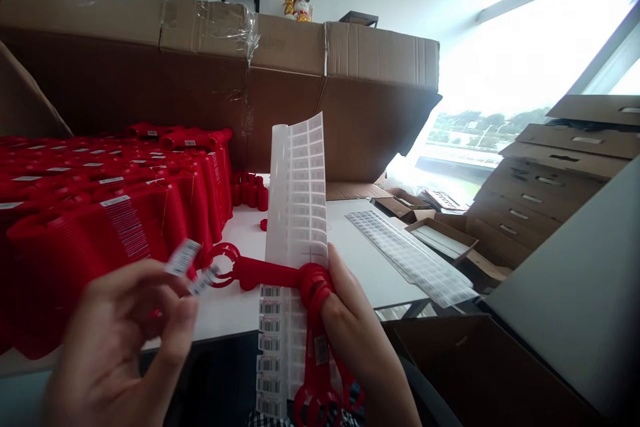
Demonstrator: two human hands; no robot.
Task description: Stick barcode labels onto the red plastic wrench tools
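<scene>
My left hand (130,333), slightly blurred, has a barcode sticker (183,257) at its fingertips; a second sticker (204,280) shows just beside it, near the ringed end of a red plastic piece (267,273). My right hand (353,320) is closed around several such red pieces, which fan out from a round hub. One red piece (317,347) hangs downward with a label on its shaft. The same hand also holds a curled sticker sheet (305,193). Peeled spaces fill its upper part, while barcode stickers (270,347) run down its lower left edge.
Stacked red plastic pieces (120,207) with barcode labels cover the left of the white table (350,267). Another sticker sheet (410,253) lies at the right edge. A large cardboard box (295,47) stands behind. Folded cartons (545,180) and an open box (460,360) are at right.
</scene>
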